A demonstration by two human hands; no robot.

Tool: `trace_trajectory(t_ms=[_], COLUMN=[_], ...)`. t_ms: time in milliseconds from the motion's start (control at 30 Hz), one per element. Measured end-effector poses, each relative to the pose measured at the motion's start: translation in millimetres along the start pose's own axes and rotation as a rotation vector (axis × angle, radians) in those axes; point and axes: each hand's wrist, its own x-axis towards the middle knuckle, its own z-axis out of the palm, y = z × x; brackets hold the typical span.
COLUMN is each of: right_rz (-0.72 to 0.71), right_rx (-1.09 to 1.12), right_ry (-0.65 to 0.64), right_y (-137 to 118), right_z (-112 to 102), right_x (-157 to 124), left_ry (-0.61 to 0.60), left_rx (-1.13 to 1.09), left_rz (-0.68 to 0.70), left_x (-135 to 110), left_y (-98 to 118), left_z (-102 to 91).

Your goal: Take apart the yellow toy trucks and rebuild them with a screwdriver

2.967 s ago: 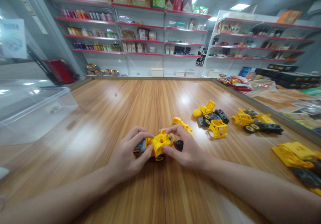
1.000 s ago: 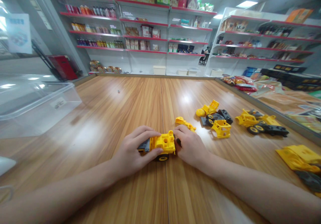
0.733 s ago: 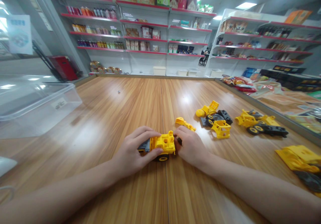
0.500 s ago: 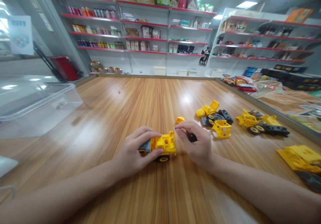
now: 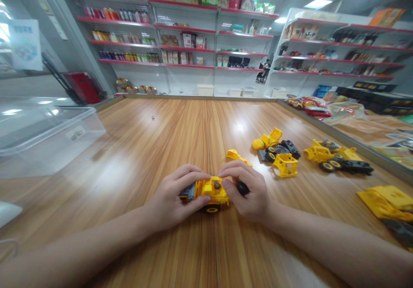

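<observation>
The left hand [image 5: 172, 198] is clamped around the grey rear of the toy truck [image 5: 212, 190], steadying it wheels-down on the counter [image 5: 180, 124], while the right hand [image 5: 251, 192], curled around a black piece [image 5: 242, 188], touches its yellow front.

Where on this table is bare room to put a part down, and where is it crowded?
Bare: between the clear bin and the left hand, which grips the toy truck, and toward the far table edge. Crowded: loose yellow parts right of the right hand, which holds a black piece.

Clear bin [image 5: 48, 144] (far left), stocked shelves [image 5: 183, 66]
</observation>
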Motion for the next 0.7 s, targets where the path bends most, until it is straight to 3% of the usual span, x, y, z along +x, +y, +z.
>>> trace_trajectory(t_ms=[100,200,433,700], right_rz=[0.112,0.114,-0.033,0.070], right_rx=[-0.023,0.014,-0.050,-0.169], right_ry=[0.075,0.106,-0.095,-0.109], right_y=[3,5,-3,-7], right_z=[-1,-3,-8,-1], right_x=[-5,-6,0,2], left_ry=[0.004,0.014,0.005,0.010], left_rx=[0.006,0.011,0.001,0.031], left_rz=[0.000,0.000,0.009,0.017], left_x=[0,-1,-2,-4], left_y=[1,1,0,0], left_z=[-0.4,0.2,1.5,3.4])
